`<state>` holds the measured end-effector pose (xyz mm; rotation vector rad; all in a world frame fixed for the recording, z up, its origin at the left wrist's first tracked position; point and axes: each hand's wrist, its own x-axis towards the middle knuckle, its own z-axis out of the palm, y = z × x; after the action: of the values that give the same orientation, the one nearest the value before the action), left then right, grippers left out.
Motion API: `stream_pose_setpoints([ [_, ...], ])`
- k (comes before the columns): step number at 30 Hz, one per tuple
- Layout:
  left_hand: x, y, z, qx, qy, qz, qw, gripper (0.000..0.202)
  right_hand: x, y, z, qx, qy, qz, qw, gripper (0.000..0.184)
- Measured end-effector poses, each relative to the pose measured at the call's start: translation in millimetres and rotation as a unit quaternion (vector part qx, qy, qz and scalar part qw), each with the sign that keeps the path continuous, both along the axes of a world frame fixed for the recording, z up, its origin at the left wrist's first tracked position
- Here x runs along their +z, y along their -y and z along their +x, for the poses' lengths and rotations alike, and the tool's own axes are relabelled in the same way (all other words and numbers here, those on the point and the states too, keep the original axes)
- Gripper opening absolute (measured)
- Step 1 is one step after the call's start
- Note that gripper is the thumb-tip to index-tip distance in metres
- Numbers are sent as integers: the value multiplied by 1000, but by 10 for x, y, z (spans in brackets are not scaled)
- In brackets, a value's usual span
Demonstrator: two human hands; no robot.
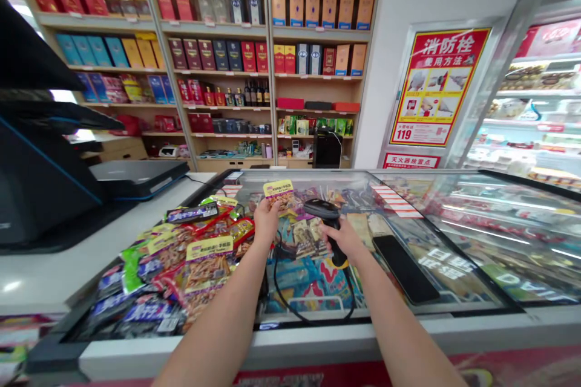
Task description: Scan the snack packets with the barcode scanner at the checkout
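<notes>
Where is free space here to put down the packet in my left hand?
Free: the glass lid right of the phone, and the white counter between the register and the snack pile. Crowded: the pile covers the lid's left part; the scanner cable loops at the middle.

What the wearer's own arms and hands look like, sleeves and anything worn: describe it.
The left forearm and right forearm are bare down to the picture's bottom edge; no sleeve shows. The left hand and right hand wear no gloves, and no watch, bracelet or ring can be seen.
</notes>
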<state>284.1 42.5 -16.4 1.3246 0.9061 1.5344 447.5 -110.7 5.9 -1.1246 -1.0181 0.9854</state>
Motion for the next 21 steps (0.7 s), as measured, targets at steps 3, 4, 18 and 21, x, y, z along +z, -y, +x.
stream_pose_setpoints([
  [3, -25, 6, 18, 18, -50, 9, 999, 31, -4, 86, 36, 1, 21, -35, 999, 36],
  [4, -25, 10, 29, 18, -60, 13, 998, 32, 4, 99, 40, 0, 24, -42, 999, 37],
  [18, -33, 25, 110, 21, -72, 9, 997, 30, 43, 116, -10, 7, 31, -75, 997, 37],
  [21, -35, 28, 109, 23, -77, 7, 997, 30, 42, 114, -10, 11, 30, -77, 997, 35],
])
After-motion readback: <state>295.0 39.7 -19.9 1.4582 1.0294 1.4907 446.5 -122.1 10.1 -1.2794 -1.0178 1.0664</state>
